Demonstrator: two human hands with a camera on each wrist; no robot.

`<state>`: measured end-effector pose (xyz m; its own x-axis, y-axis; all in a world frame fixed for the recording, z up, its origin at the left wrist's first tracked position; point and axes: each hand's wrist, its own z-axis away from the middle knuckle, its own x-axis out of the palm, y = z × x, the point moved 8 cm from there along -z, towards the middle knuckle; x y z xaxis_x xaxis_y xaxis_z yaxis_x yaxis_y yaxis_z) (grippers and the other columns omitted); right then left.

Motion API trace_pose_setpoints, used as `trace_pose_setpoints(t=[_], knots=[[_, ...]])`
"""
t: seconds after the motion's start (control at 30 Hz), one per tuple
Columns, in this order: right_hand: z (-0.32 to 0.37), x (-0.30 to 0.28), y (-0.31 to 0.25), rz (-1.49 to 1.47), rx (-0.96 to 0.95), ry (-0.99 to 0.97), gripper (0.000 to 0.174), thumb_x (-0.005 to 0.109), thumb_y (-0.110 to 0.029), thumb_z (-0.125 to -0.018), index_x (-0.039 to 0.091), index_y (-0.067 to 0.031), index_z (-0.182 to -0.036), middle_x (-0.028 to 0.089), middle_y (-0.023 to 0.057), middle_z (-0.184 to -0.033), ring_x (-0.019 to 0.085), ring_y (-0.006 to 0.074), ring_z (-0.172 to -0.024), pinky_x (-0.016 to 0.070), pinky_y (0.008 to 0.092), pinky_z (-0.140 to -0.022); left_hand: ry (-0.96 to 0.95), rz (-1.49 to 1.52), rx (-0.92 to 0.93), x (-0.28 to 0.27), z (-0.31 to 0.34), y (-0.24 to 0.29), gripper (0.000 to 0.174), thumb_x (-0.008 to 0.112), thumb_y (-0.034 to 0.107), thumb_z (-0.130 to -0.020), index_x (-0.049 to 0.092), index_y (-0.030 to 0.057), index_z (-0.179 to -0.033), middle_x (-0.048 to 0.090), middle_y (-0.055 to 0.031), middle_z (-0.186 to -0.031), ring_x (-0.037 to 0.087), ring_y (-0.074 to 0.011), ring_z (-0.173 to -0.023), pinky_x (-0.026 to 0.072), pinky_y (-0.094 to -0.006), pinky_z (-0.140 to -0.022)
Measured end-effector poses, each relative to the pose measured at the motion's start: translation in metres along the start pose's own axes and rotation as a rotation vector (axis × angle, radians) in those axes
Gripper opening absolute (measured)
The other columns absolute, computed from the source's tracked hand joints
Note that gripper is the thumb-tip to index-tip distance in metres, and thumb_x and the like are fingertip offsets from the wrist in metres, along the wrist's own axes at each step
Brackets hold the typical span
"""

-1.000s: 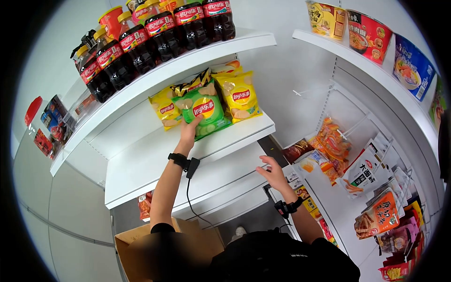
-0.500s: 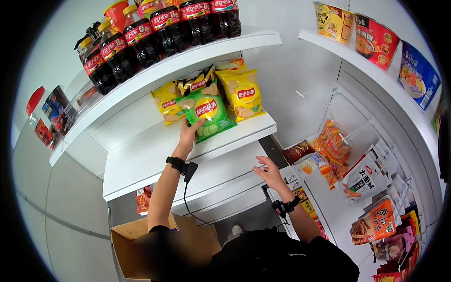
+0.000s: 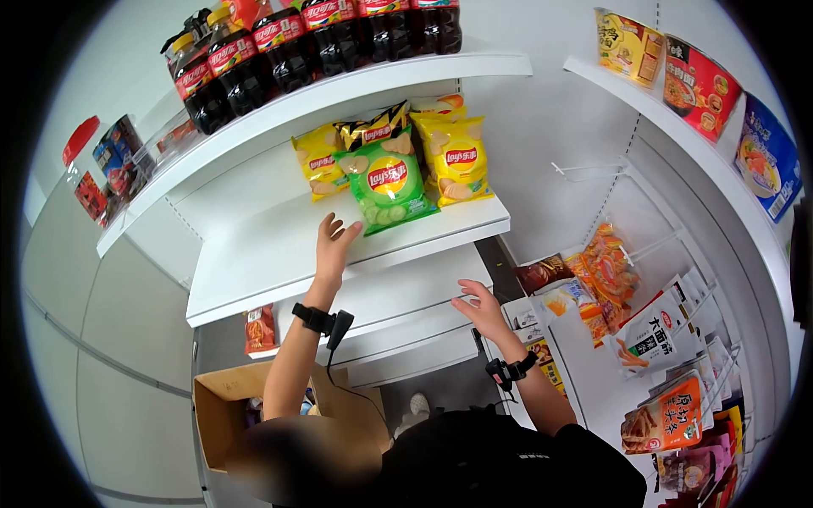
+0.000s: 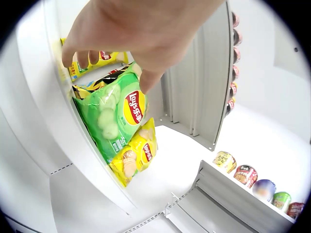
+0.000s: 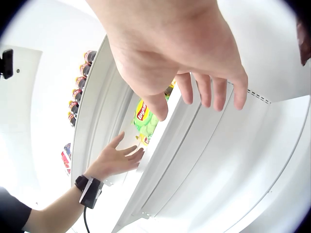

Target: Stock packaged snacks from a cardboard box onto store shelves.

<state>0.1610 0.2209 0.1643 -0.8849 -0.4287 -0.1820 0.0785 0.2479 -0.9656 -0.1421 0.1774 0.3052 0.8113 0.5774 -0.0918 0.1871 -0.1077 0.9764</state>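
Observation:
A green Lay's chip bag (image 3: 398, 203) stands on the white middle shelf (image 3: 246, 254), leaning back against other bags. Behind it are a yellow bag (image 3: 320, 161) on its left, a black-and-yellow bag (image 3: 373, 125) and another yellow bag (image 3: 457, 161) on its right. My left hand (image 3: 333, 252) is just left of the green bag's lower corner, fingers spread and holding nothing. In the left wrist view the thumb overlaps the green bag's edge. My right hand (image 3: 484, 311) hovers in front of the lower shelf, fingers relaxed, with nothing in it.
Cola bottles (image 3: 334, 42) line the shelf above. Noodle cups (image 3: 699, 89) stand on the upper right shelf, with snack packs (image 3: 652, 339) hanging below. An open cardboard box (image 3: 224, 385) sits on the floor at lower left, near a red packet (image 3: 260, 328).
My left hand has let go of the green chip bag and drawn away from its lower left corner. The bag stays standing on the shelf. My right hand has hardly moved.

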Motion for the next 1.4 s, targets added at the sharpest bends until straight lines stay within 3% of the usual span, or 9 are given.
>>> trace_pose_setpoints(t=[0.17,0.3,0.67,0.77,0.83,0.97,1.1,1.4], knots=[[0.009,0.024,0.007,-0.007,0.019,-0.094,0.05,0.068,-0.028,-0.081,0.052,-0.0049,-0.122,0.055,0.0094,-0.122,0.052,0.0211,-0.112,0.0411,0.0352,-0.091,0.151,0.075,0.04,-0.031,0.072,-0.001,0.075,0.069,0.027,-0.08,0.03,-0.0036,-0.137,0.04,-0.0209,-0.134,0.042,-0.0277,-0.122,0.0357,-0.0357,-0.101],[0.019,0.054,0.009,-0.018,0.037,-0.205,0.049,0.067,-0.028,-0.082,0.052,-0.004,-0.122,0.055,0.0103,-0.122,0.052,0.0223,-0.114,0.0411,0.0363,-0.092,0.268,0.145,-0.021,-0.064,0.133,-0.032,0.064,0.064,0.022,-0.085,0.034,-0.0036,-0.134,0.042,-0.0185,-0.133,0.042,-0.025,-0.122,0.0356,-0.0348,-0.101],[0.041,0.148,0.015,-0.064,0.054,-0.439,0.048,0.067,-0.026,-0.082,0.052,-0.0035,-0.121,0.055,0.01,-0.122,0.052,0.022,-0.113,0.0417,0.0356,-0.092,0.504,0.183,-0.268,-0.146,0.263,-0.119,0.053,0.065,0.023,-0.085,0.043,-0.0042,-0.126,0.049,-0.0146,-0.124,0.047,-0.0203,-0.114,0.0361,-0.0319,-0.099],[0.051,0.173,0.02,-0.098,0.072,-0.487,0.046,0.067,-0.025,-0.083,0.053,-0.0028,-0.121,0.056,0.011,-0.121,0.052,0.022,-0.112,0.0423,0.035,-0.091,0.54,0.187,-0.339,-0.165,0.305,-0.146,0.05,0.064,0.025,-0.086,0.047,-0.0018,-0.124,0.054,-0.0093,-0.117,0.05,-0.0167,-0.107,0.0397,-0.0287,-0.09],[0.063,0.192,0.018,-0.106,0.099,-0.536,0.045,0.066,-0.025,-0.083,0.053,-0.0016,-0.12,0.056,0.0118,-0.121,0.052,0.0224,-0.112,0.0428,0.0343,-0.091,0.566,0.253,-0.397,-0.18,0.333,-0.175,0.048,0.064,0.027,-0.086,0.048,0.0003,-0.122,0.056,-0.0053,-0.111,0.052,-0.0135,-0.1,0.0419,-0.0273,-0.08],[0.089,0.232,0.013,-0.1,0.145,-0.602,0.043,0.065,-0.022,-0.085,0.053,0.0019,-0.118,0.057,0.0161,-0.118,0.055,0.0224,-0.108,0.0443,0.0327,-0.09,0.666,0.357,-0.564,-0.215,0.39,-0.219,0.04,0.06,0.028,-0.088,0.051,0.0074,-0.12,0.056,-0.0007,-0.105,0.053,-0.0118,-0.095,0.0439,-0.0284,-0.077],[0.122,0.279,0.013,-0.131,0.185,-0.65,0.042,0.064,-0.022,-0.085,0.053,0.0034,-0.118,0.059,0.0175,-0.115,0.057,0.021,-0.105,0.0451,0.0312,-0.088,0.755,0.416,-0.683,-0.249,0.446,-0.243,0.036,0.058,0.032,-0.088,0.053,0.01,-0.116,0.056,-0.0007,-0.106,0.053,-0.0115,-0.093,0.0437,-0.0302,-0.079],[0.216,0.357,0.015,-0.153,0.374,-0.713,0.04,0.061,-0.025,-0.088,0.054,0.0,-0.118,0.06,0.0121,-0.113,0.057,0.0158,-0.1,0.045,0.0275,-0.08,0.802,0.463,-0.76,-0.325,0.549,-0.267,0.03,0.057,0.033,-0.089,0.056,0.0127,-0.111,0.055,0.0015,-0.101,0.052,-0.0104,-0.092,0.0442,-0.0353,-0.084]])
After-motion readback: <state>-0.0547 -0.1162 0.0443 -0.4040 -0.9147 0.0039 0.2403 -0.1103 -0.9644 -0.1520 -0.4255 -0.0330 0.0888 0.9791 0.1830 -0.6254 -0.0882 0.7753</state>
